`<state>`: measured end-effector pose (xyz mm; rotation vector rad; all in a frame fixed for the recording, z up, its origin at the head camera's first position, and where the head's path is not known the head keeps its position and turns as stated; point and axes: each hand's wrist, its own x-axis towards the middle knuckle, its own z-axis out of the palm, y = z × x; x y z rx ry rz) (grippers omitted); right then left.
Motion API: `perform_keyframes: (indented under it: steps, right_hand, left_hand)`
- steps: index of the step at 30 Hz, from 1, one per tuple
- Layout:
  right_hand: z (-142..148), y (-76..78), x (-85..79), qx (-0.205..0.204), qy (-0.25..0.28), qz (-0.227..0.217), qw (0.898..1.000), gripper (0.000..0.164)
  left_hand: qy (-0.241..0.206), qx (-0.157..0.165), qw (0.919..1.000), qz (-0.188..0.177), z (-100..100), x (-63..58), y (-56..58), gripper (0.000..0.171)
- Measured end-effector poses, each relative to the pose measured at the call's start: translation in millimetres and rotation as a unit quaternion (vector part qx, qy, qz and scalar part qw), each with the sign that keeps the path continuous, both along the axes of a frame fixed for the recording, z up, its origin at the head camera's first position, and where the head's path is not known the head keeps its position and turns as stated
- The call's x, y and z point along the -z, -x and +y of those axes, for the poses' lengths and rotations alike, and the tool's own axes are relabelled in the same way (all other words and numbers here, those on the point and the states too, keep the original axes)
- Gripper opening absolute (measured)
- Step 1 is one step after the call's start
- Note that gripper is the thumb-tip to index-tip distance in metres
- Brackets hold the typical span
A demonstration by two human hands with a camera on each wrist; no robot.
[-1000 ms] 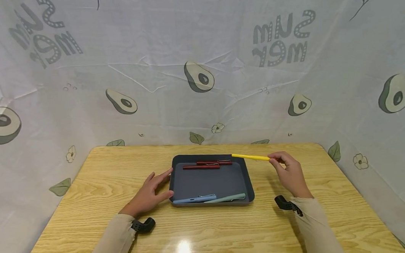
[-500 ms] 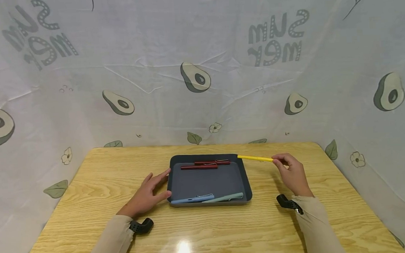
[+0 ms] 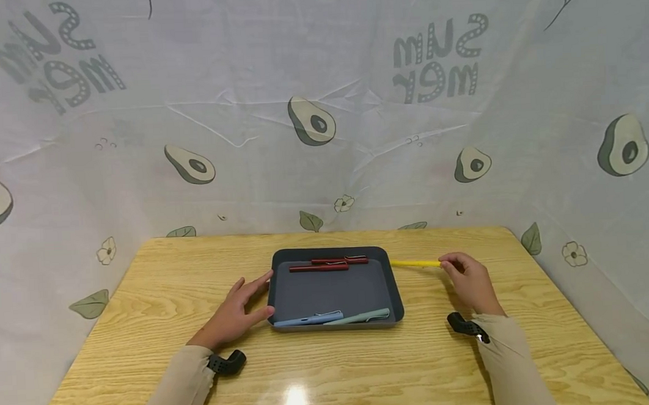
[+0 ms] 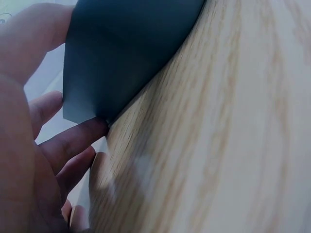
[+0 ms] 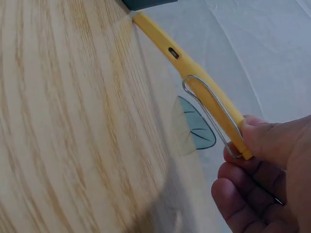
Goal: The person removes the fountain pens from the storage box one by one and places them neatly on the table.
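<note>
My right hand [image 3: 472, 283] pinches a yellow pen [image 3: 416, 263] by its cap end, between thumb and fingers. In the right wrist view the pen [image 5: 204, 92] shows a wire clip and a small barrel window, and its far end points toward the tray. That end is right beside the right rim of a dark grey tray [image 3: 334, 290]. My left hand [image 3: 236, 308] has its fingers spread against the tray's left side. Two dark red pens [image 3: 317, 268] lie along the tray's back; a blue pen [image 3: 308, 319] and a pale green pen [image 3: 366, 316] lie along its front.
The tray stands on a light wooden table [image 3: 333, 373]. Behind and at both sides hangs a pale sheet [image 3: 257, 187] printed with avocados and leaves. A black wrist strap mount [image 3: 228, 361] sits on each sleeve.
My right hand has carried the yellow pen right and down, from over the tray's back right corner to beside its right rim. The left hand keeps its place at the tray.
</note>
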<state>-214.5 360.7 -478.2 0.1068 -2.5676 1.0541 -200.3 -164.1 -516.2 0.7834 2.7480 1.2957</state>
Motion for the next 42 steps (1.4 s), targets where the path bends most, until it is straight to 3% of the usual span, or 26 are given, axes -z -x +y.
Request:
perform_keyframes:
  steps: [10, 17, 25, 33, 42]
  right_hand:
    - [16.6, -2.0, 12.8, -0.04, -0.066, -0.049, 0.996, 0.022]
    - [17.3, -0.2, 12.7, -0.059, -0.113, -0.046, 0.991, 0.02]
    - [14.6, -0.2, 12.8, -0.043, -0.142, -0.031, 0.988, 0.021]
    - [12.6, -2.8, 7.6, -0.033, -0.137, -0.025, 0.99, 0.025]
    - [-2.9, -2.2, -1.4, -0.048, -0.113, -0.017, 0.992, 0.03]
  left_hand:
    - [0.004, -0.01, 0.9999, 0.009, 6.0, 8.4, -12.9, 0.079]
    - [0.003, -0.012, 0.9998, 0.017, 5.8, 7.7, -15.8, 0.078]
    - [0.003, -0.012, 0.9999, 0.011, 5.9, 7.2, -15.8, 0.078]
    - [0.001, -0.01, 0.9999, 0.002, 6.1, 5.0, -16.3, 0.078]
    - [0.011, -0.014, 0.9998, -0.002, 6.8, 4.1, -16.2, 0.08]
